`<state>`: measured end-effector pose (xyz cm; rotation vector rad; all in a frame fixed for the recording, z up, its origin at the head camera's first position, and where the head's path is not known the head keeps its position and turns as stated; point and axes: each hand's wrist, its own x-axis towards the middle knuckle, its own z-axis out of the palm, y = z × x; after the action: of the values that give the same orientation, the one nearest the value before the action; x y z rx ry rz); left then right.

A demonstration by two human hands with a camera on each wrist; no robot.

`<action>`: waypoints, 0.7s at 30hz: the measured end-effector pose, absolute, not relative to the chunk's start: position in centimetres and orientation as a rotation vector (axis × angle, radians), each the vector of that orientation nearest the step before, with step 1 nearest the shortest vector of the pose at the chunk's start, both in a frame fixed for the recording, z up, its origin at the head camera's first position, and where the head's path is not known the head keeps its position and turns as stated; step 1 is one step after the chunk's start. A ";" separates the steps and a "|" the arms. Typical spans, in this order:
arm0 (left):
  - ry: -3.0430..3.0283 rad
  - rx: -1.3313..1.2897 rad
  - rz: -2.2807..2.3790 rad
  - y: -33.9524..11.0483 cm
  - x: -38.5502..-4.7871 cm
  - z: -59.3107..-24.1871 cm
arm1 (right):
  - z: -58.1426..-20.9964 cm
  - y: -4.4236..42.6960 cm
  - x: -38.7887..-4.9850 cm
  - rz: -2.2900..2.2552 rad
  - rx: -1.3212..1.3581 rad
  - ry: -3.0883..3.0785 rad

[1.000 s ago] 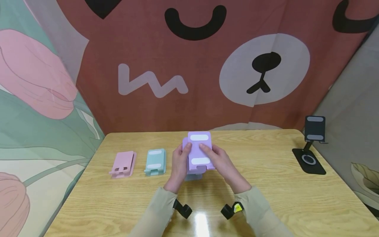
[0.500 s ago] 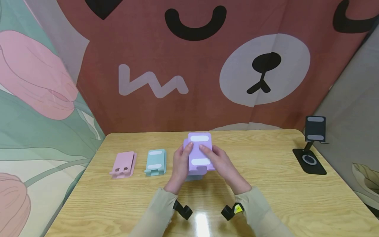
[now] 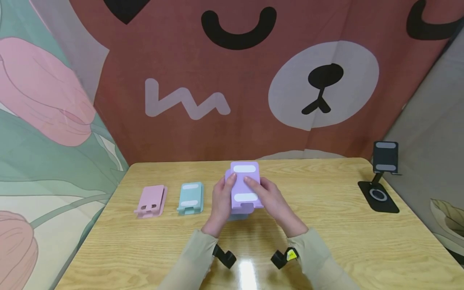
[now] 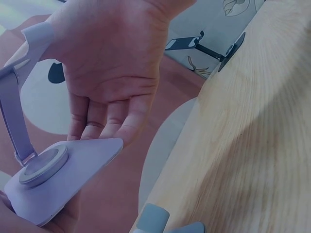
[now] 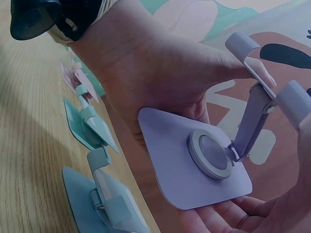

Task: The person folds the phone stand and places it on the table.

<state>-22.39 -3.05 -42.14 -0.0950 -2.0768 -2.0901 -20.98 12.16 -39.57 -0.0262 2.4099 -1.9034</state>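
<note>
A purple folding phone stand (image 3: 245, 184) is held up over the table by both hands. Its upper plate, with two white pads, faces the head camera. My left hand (image 3: 220, 203) grips its left side, the thumb on the plate's edge. My right hand (image 3: 272, 201) grips the right side, thumb pressed on the plate's face. In the right wrist view, the stand's base plate (image 5: 165, 150) with its round ring shows below the hinged arm (image 5: 250, 121), fingers around its edges. A blue-grey phone stand (image 3: 238, 216) lies on the table, mostly hidden behind the purple one.
To the left on the wooden table (image 3: 326, 241) lie a teal phone stand (image 3: 190, 195) and a pink one (image 3: 151, 196), both folded. A black phone stand (image 3: 385, 158) stands unfolded near the right edge. A printed cloth (image 3: 250, 80) hangs behind the table.
</note>
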 end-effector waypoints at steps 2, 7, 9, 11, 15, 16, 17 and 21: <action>-2.084 -0.100 -2.077 -3.0 -22.4 -42.2 | -39.6 12.2 -21.0 -1.894 -0.030 2.418; -2.091 -0.119 -2.069 -3.1 -22.2 -42.2 | -39.7 12.2 -21.0 -1.882 -0.048 2.430; -2.096 -0.123 -2.060 -3.1 -22.3 -42.3 | -39.6 12.2 -21.0 -1.881 -0.049 2.430; -2.102 -0.128 -2.058 -3.1 -22.3 -42.3 | -39.6 12.1 -21.0 -1.883 -0.044 2.424; -2.120 -0.123 -2.046 -3.2 -22.3 -42.5 | -39.7 12.1 -20.9 -1.877 -0.036 2.426; -2.119 -0.119 -2.046 -3.2 -22.2 -42.5 | -39.7 12.1 -20.9 -1.877 -0.033 2.425; -2.120 -0.112 -2.043 -3.2 -22.2 -42.5 | -39.7 12.1 -20.9 -1.874 -0.033 2.427; -2.109 -0.094 -2.056 -3.1 -22.2 -42.5 | -39.7 12.1 -20.8 -1.875 -0.040 2.433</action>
<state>-22.23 -3.07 -42.52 -0.0935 -2.1087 -2.0557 -20.79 12.14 -39.67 -0.0400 2.4325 -1.8748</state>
